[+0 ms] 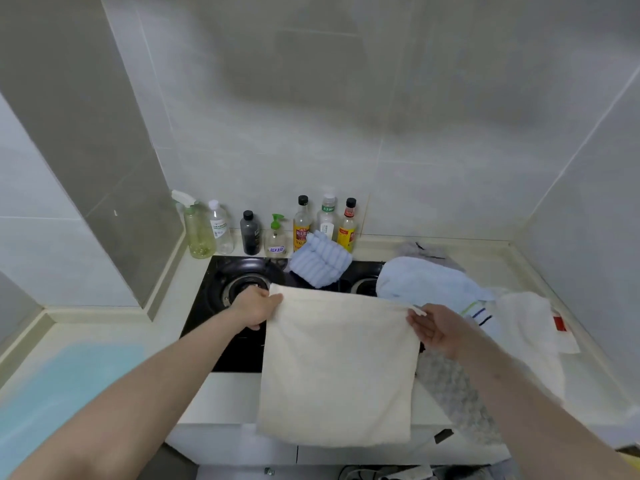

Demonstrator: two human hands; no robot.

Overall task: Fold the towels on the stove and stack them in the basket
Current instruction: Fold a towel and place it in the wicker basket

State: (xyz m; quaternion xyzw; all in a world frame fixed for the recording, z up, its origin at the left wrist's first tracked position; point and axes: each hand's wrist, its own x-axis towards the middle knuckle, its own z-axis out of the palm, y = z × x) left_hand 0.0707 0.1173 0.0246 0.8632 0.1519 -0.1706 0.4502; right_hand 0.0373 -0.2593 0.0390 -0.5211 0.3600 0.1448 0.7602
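Note:
A cream towel [337, 368] hangs spread out in front of the black stove [221, 323]. My left hand [256, 308] pinches its top left corner and my right hand [431, 329] pinches its top right corner. A folded blue ribbed towel [320, 263] lies at the back of the stove. A pale blue towel [426, 280] is heaped over the right burner, with a white towel [526, 327] and a striped one [479, 315] beside it. A grey patterned towel [453, 386] lies under my right forearm. No basket is in view.
Several bottles [273, 230] line the tiled back wall behind the stove. A light blue mat [65, 386] covers the counter on the left. The wall corner juts out at the left, and the counter's front edge runs below the hanging towel.

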